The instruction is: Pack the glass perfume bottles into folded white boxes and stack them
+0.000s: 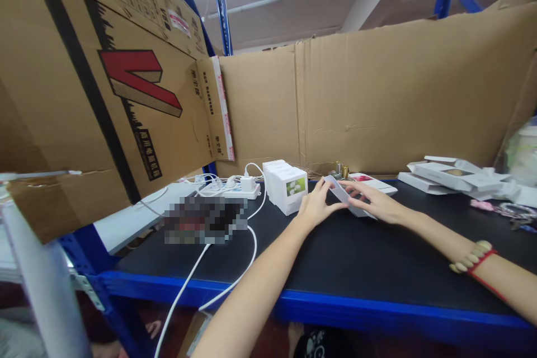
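Between my two hands is a small white cardboard box (339,192), tilted above the black tabletop, with a flap sticking out low on its right side. My left hand (315,205) grips its left edge, thumb at the bottom and fingers at the top. From the right, my right hand (373,201) holds it with fingers and thumb; part of the box is hidden by the fingers. Just left of my left hand stands a row of white boxes (286,185), the front one bearing a picture of white flowers.
A white power strip (239,189) with plugs and cables lies behind a blurred-out object (205,220). Flattened white cartons (453,176) pile up at the right, near keyrings (514,210). Small brass-coloured cylinders (344,171) stand at the back. Cardboard walls (398,95) enclose the blue-edged table (377,268).
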A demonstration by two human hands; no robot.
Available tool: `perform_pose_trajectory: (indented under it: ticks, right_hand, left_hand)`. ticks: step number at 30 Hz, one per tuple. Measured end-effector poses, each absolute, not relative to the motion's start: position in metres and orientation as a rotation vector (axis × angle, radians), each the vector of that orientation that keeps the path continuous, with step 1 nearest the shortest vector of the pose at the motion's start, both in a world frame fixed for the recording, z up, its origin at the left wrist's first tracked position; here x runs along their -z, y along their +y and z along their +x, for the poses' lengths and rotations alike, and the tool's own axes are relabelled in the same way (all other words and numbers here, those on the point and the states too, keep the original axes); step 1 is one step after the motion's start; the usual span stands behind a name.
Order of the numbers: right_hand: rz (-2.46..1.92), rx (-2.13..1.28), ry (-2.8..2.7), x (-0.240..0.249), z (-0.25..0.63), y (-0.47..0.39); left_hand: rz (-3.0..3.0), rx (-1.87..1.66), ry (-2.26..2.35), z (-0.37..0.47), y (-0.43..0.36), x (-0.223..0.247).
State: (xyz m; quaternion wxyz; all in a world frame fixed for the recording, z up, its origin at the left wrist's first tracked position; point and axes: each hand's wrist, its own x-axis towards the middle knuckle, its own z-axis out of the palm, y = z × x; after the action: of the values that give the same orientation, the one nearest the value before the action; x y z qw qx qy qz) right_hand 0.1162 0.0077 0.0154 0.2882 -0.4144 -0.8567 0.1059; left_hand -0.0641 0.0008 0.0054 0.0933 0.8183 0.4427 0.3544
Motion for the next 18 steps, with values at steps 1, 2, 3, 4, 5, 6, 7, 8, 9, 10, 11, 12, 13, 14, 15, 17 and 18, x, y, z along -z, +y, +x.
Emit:
perform_pose_trajectory:
  ticks: [1, 2, 3, 4, 5, 6, 7, 8, 9, 10, 11, 12, 13, 14, 15, 17, 18]
  right_hand:
    - [-1.111, -0.298, -2.284, -0.015, 0.116, 0.008]
    - [-1.113, -0.315, -2.282, -0.014, 0.117, 0.009]
    - [-1.113, -0.331, -2.282, -0.013, 0.117, 0.01]
    - [-1.111, -0.343, -2.286, -0.013, 0.117, 0.011]
    - [-1.111, -0.351, -2.291, -0.012, 0.118, 0.012]
    - [-1.115, -0.352, -2.297, -0.012, 0.119, 0.013]
    - [-1.124, -0.346, -2.303, -0.011, 0.119, 0.014]
    - [-1.136, -0.335, -2.307, -0.011, 0.12, 0.014]
    - [-1.153, -0.323, -2.308, -0.011, 0.12, 0.015]
    - [-1.173, -0.313, -2.306, -0.011, 0.12, 0.016]
    - [-1.192, -0.307, -2.301, -0.011, 0.12, 0.016]
    - [-1.207, -0.304, -2.296, -0.011, 0.119, 0.016]
    - [-1.217, -0.304, -2.293, -0.011, 0.119, 0.016]
    - [-1.221, -0.305, -2.292, -0.011, 0.118, 0.016]
    - [-1.222, -0.305, -2.294, -0.011, 0.118, 0.016]
    - [-1.216, -0.294, -2.3, -0.01, 0.118, 0.017]
    - [-1.209, -0.284, -2.302, -0.01, 0.119, 0.017]
  left_hand:
    - [2.436, -1.049, 1.324, -0.064, 0.0, -0.006]
    - [2.446, -1.046, 1.34, -0.064, 0.0, -0.007]
    - [2.455, -1.04, 1.358, -0.063, 0.0, -0.007]
    - [2.462, -1.033, 1.379, -0.063, 0.0, -0.007]
    - [2.466, -1.025, 1.4, -0.063, 0.0, -0.007]
    - [2.467, -1.019, 1.421, -0.063, 0.0, -0.007]
    - [2.466, -1.016, 1.44, -0.063, 0.001, -0.007]
    - [2.466, -1.015, 1.458, -0.063, 0.002, -0.006]
    - [2.465, -1.011, 1.475, -0.063, 0.002, -0.005]
    - [2.462, -1.009, 1.489, -0.062, 0.003, -0.005]
    - [2.461, -1.009, 1.496, -0.062, 0.004, -0.004]
    - [2.463, -1.013, 1.497, -0.063, 0.005, -0.003]
    - [2.466, -1.021, 1.492, -0.063, 0.006, -0.003]
    - [2.472, -1.032, 1.486, -0.063, 0.008, -0.002]
    - [2.483, -1.042, 1.48, -0.063, 0.009, -0.002]
    - [2.516, -1.044, 1.475, -0.064, 0.01, -0.001]
    - [2.536, -1.035, 1.473, -0.064, 0.01, -0.001]
